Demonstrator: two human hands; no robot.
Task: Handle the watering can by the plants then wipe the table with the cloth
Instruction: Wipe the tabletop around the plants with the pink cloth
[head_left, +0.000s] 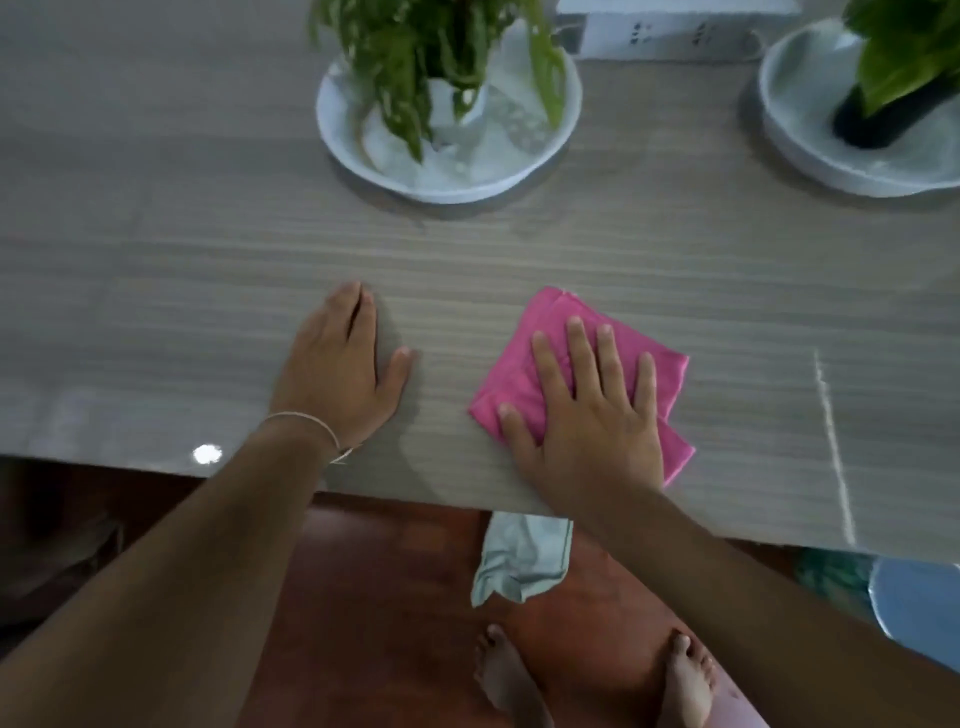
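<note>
— Where's the cloth (545, 374)?

— I see it folded, pink and soft, near the table's front edge (415, 499). My right hand (587, 415) lies flat on it, fingers spread wide, gripping nothing.

— And the left?

— My left hand (337, 364) rests palm-down on bare wood-grain laminate, fingers together, thumb out. Smooth open tabletop lies between the hands and the two round white saucers (447, 182).

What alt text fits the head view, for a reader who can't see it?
The right hand presses flat on a folded pink cloth near the front edge of a wood-grain table, while the left hand rests flat on the bare tabletop beside it. Farther back, two potted plants stand in white saucers; no watering can is visible.
</note>
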